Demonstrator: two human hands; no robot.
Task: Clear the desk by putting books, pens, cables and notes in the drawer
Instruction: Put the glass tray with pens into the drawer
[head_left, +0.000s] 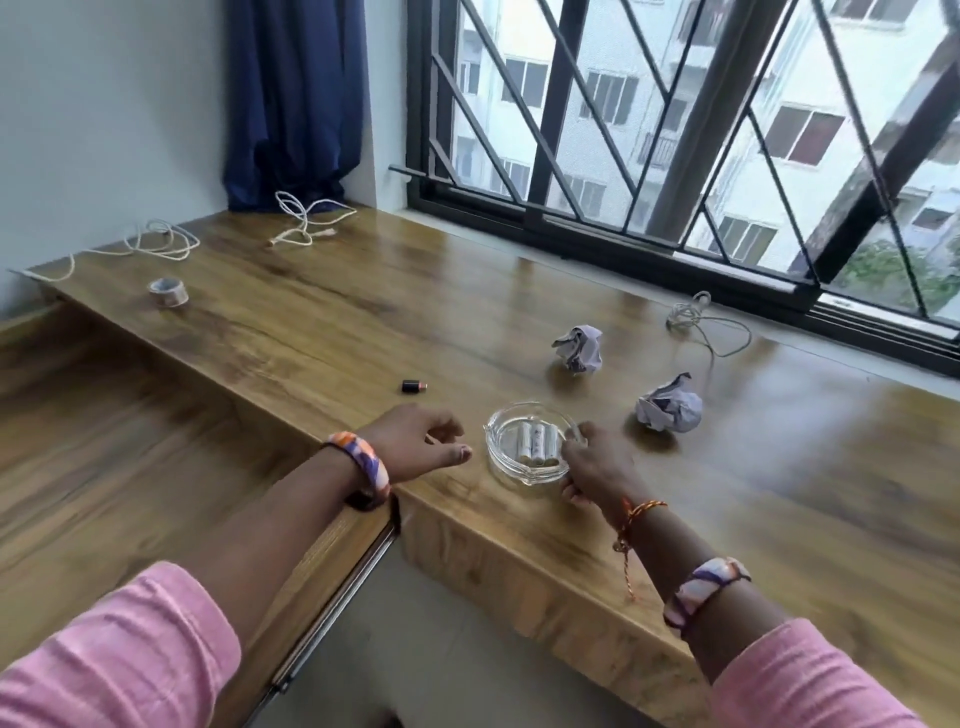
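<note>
A glass dish (501, 470) with white batteries (537, 442) in it sits near the front edge of the wooden desk (322, 322). My right hand (592, 467) grips the dish's right rim. My left hand (421, 441) hovers just left of the dish, fingers loosely apart, holding nothing. Two crumpled paper balls (578, 348) (670, 404) lie behind and to the right of the dish. Three white cables lie farther off: one at the far left (156, 244), one by the curtain (304, 221), one near the window (698, 319).
A small black battery (414, 386) lies left of the dish. A roll of tape (169, 293) sits at the desk's left end. A lower wooden surface (104, 441) runs along the left. A barred window and a blue curtain (293, 104) stand behind the desk.
</note>
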